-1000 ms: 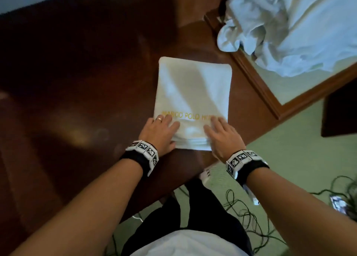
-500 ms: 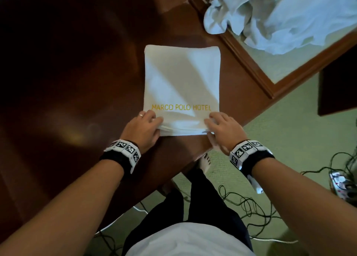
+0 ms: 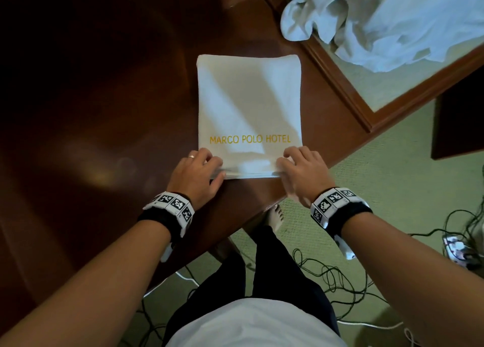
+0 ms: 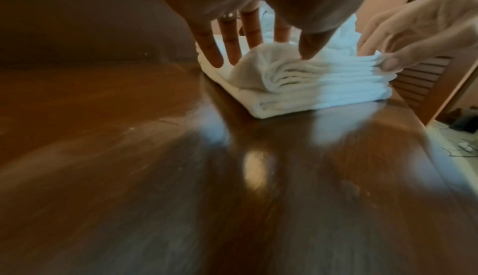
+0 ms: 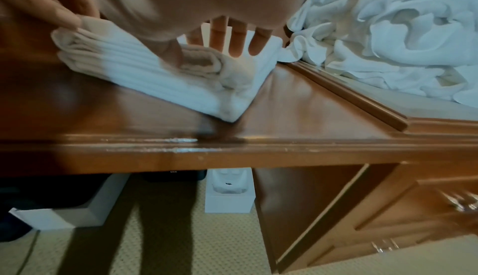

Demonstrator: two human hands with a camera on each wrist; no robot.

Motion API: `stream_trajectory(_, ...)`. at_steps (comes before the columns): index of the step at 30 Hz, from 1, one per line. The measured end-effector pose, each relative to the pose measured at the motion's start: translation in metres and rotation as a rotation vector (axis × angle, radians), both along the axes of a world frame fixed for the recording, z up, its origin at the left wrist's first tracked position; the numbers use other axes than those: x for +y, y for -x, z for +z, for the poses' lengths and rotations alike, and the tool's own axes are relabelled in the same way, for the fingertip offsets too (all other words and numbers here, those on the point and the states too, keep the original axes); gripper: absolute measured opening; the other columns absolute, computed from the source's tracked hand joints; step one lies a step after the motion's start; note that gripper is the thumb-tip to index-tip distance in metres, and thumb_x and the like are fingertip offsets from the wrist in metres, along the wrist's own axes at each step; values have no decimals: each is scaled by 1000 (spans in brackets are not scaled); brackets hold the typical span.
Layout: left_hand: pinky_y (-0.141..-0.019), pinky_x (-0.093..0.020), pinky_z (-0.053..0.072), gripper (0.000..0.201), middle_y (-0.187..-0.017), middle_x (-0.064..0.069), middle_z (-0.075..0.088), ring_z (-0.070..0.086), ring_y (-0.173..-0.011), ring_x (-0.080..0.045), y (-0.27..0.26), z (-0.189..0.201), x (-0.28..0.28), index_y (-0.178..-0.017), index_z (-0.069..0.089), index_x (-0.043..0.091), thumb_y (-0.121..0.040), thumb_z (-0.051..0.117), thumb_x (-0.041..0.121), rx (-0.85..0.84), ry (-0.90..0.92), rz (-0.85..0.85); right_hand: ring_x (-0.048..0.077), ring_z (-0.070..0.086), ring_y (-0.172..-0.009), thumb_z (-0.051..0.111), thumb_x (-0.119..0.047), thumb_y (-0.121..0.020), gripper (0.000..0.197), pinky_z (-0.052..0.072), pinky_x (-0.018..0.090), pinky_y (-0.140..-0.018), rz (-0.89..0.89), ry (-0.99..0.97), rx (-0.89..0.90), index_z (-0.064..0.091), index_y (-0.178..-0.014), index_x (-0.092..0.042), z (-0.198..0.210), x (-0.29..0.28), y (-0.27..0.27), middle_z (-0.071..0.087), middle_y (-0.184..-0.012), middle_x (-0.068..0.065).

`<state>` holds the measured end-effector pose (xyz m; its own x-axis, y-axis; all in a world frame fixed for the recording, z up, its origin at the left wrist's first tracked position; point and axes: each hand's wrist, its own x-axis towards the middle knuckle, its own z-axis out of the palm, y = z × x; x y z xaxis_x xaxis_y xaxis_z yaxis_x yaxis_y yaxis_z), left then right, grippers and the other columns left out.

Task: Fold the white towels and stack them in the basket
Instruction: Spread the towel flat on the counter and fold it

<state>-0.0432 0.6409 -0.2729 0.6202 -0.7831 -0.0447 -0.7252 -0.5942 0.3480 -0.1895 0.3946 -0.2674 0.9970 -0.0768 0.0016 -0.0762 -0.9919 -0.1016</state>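
Dark polished wooden surface (image 3: 104,137), green carpet below. I see the folded white towel with yellow "MARCO POLO HOTEL" lettering (image 3: 248,105) lying flat near the front edge. My left hand (image 3: 195,174) pinches its near-left corner, fingers on top, thumb beneath upper layers; right hand (image 3: 303,174) pinches the near-right corner likewise. Crumpled white towels (image 3: 392,19) heaped far right.

The towel (image 4: 297,87) lies folded on the table (image 4: 129,156), its stacked layers facing the camera; the left hand (image 4: 258,13) reaches down from above, fingers (image 4: 209,42) spread over its far left corner, thumb pressing into the upper layers, which bunch there; the right hand (image 4: 413,29) pinches the upper layers at the right corner; the lower layers rest flat.
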Motion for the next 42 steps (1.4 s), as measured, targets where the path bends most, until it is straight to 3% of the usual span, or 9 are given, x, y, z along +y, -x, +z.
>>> stream_trajectory(10,-72,-41,47,31,-98,-10,62,62,-91,-35,2,17,-58,-100,66,15,-82,72,40,-109,-180,-200,34,57,-78,63,-17,-83,8,49,44,-65,-50,-416,-33,63,-85,-10,-3,13,-33,62,-89,6)
stream_trajectory(17,-58,-37,42,15,-83,-13,59,59,-71,-34,-5,20,-55,-79,62,11,-67,70,11,-259,-102,-185,31,53,-80,68,-15,-89,11,46,40,-68,-153,-529,-65,61,-85,-8,-8,6,-21,60,-89,3)
stream_trajectory(21,-58,-37,41,22,-89,-14,56,55,-76,-35,-11,15,-12,-87,63,11,-69,68,23,-293,-71,-65,31,53,-79,57,-21,-90,14,49,43,-66,-49,-465,-55,60,-84,-8,-18,1,-13,59,-94,5)
stream_trajectory(23,-53,-36,43,23,-89,-12,57,56,-75,-35,-5,11,3,-91,63,12,-73,67,25,-270,-59,-44,31,52,-81,61,-10,-87,4,48,44,-67,2,-391,-10,59,-85,-8,-18,1,-13,58,-96,7)
stream_trajectory(27,-46,-35,45,20,-83,-8,61,59,-70,-34,2,-1,15,-100,66,13,-85,56,19,-235,-20,-60,33,51,-84,65,12,-68,29,50,45,-65,-12,-231,42,57,-88,-8,-17,-1,-12,57,-96,10)
stream_trajectory(35,-76,-42,44,35,-106,-8,61,57,-93,-32,-6,5,17,-108,69,17,-86,53,40,-180,-117,-257,32,55,-92,51,-27,-79,21,47,40,-71,-73,-75,39,61,-85,-10,0,-6,10,61,-105,9)
stream_trajectory(38,-71,-41,52,44,-111,-7,63,61,-92,-33,-8,2,10,-108,70,19,-88,45,49,-87,-197,-315,34,56,-88,44,-34,-90,31,47,40,-67,-94,-59,114,61,-90,-8,0,-8,10,60,-111,12)
stream_trajectory(40,-66,-40,51,42,-99,-6,64,61,-82,-33,-16,6,3,-90,73,16,-88,45,48,-76,-133,-264,34,55,-79,39,-34,-89,36,46,41,-65,-101,-18,95,63,-82,-7,4,-10,10,60,-98,12)
stream_trajectory(42,-70,-42,51,44,-101,-9,67,63,-87,-35,-27,12,-11,-94,74,12,-89,45,45,-103,-21,-133,33,52,-81,43,-32,-86,32,46,43,-68,-130,32,10,64,-79,-8,11,-11,-6,60,-90,12)
